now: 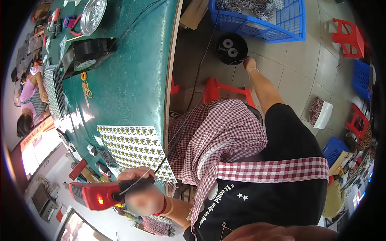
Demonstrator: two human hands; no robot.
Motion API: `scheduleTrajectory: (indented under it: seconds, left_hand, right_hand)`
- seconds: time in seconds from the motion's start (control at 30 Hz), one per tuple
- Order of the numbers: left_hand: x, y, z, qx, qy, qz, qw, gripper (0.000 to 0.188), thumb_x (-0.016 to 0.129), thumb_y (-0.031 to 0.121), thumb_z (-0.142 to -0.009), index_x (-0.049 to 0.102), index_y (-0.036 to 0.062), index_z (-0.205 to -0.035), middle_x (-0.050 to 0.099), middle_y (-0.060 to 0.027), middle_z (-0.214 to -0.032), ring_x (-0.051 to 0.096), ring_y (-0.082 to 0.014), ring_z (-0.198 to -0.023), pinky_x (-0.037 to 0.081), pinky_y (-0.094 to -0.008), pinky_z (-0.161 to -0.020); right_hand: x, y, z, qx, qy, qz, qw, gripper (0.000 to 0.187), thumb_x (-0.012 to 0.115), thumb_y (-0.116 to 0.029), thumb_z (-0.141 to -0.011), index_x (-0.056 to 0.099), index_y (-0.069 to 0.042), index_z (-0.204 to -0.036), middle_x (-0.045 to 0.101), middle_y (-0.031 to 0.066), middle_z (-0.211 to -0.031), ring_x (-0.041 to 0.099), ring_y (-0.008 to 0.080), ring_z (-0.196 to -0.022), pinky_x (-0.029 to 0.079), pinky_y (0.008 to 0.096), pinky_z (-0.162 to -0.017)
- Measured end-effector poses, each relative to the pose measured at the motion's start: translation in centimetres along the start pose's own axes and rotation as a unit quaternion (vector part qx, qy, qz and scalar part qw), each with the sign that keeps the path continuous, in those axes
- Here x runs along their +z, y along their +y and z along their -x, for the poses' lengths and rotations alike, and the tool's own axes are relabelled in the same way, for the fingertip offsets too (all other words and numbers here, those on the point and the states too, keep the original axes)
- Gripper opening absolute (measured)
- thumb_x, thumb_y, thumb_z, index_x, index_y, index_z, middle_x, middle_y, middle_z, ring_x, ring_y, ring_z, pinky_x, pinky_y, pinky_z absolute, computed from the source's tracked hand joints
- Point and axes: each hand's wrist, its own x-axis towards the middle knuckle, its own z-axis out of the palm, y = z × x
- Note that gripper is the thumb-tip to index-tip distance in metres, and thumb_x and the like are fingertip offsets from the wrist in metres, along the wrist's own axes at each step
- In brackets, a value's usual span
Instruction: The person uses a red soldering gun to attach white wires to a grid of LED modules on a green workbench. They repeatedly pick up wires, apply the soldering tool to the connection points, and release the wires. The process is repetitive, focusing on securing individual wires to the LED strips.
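Note:
My left hand [141, 195], partly blurred, is closed round a red-and-black handheld power tool [94, 196] with a glowing orange light. A black cord and a thin pale wire run up from it past the table edge. Just beyond that hand, a white panel of small circuit boards [134, 148] with rows of yellow-green parts lies at the table's edge. My right hand [250, 64] reaches down beside a black round tub [231, 48] on the floor, holding two spools. Its fingers are pinched on a thin wire that leads to the tub.
The green tabletop [132, 88] carries a black fan [86, 56], yellow tape rings [85, 86] and a metal dish [93, 17]. On the floor stand a blue crate [261, 30] and red stools [349, 38]. Across the table sits another person [32, 92].

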Motion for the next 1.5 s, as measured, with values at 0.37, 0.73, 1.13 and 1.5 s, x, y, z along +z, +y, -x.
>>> scheduleTrajectory:
  seconds: [0.37,0.73,1.13,1.5]
  left_hand:
    - [-1.6,-1.6,-1.0,0.015,-0.037,0.018,0.999,0.016,0.07,0.02,-0.082,0.064,0.014,-0.068,0.045,-0.0097,-0.125,0.05,-0.0209,-0.093,0.039,-0.0286,-0.057]
    - [-3.5,-0.8,-0.2,0.079,-0.061,0.015,0.995,0.014,0.061,0.014,-0.086,0.064,0.014,-0.072,0.043,-0.0115,-0.131,0.048,-0.0219,-0.092,0.04,-0.0317,-0.06]
    - [-4.6,-0.8,0.7,0.114,-0.055,0.018,0.992,0.014,0.058,-0.001,-0.082,0.058,0.0074,-0.07,0.043,-0.015,-0.126,0.048,-0.0224,-0.083,0.04,-0.0311,-0.058]
    - [-3.7,-2.5,3.0,0.033,-0.099,-0.2,0.974,0.017,0.07,-0.001,-0.067,0.074,0.0102,-0.08,0.048,-0.0052,-0.074,0.045,-0.0186,-0.07,0.035,-0.0304,-0.059]
  right_hand:
    - [-20.2,3.7,11.7,-0.149,-0.008,0.013,0.989,0.018,0.054,-0.018,-0.086,0.057,-0.001,-0.08,0.06,0.0233,-0.081,0.055,0.0442,-0.074,0.042,0.0505,-0.066]
    - [-51.6,0.9,19.9,-0.095,-0.002,0.234,0.968,0.013,0.061,-0.013,-0.066,0.058,-0.001,-0.064,0.06,0.0128,-0.061,0.058,0.0255,-0.057,0.045,0.0388,-0.055]
    - [-60.9,25.2,25.5,0.31,0.235,0.221,0.894,0.011,0.057,-0.01,-0.079,0.061,0.0,-0.08,0.06,0.0081,-0.072,0.059,0.0166,-0.067,0.049,0.03,-0.062]
    - [-28.2,3.6,17.9,-0.085,-0.339,-0.181,0.919,0.024,0.056,-0.019,-0.09,0.068,0.001,-0.095,0.069,0.0109,-0.087,0.067,0.0185,-0.078,0.054,0.0293,-0.071]
